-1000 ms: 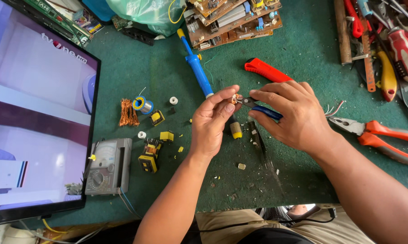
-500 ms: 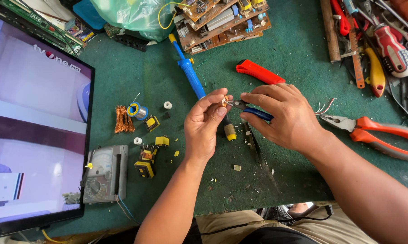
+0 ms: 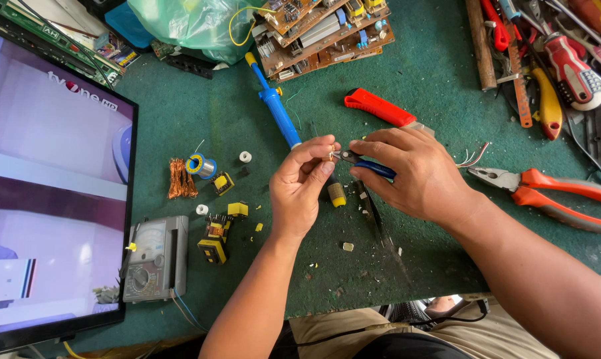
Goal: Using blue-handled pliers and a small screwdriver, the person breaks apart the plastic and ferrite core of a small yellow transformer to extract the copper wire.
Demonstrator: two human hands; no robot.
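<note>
Holding pose essentially unchanged from half a second ago: left hand (image 3: 300, 193) pinches a small tan component (image 3: 332, 155) between thumb and forefinger; right hand (image 3: 413, 174) stays clenched on blue-handled cutters (image 3: 370, 165), tips touching the component. Both hands sit marginally lower in view, mostly camera shift. Yellow cylinder (image 3: 337, 195) lies just below the left fingers (image 3: 317, 147), blue desoldering pump (image 3: 277, 110) just above them, red utility knife (image 3: 380, 108) above the right. Orange pliers (image 3: 553, 193) right of the right wrist. Open green worktop (image 3: 340, 279) below the hands, near its front edge.
</note>
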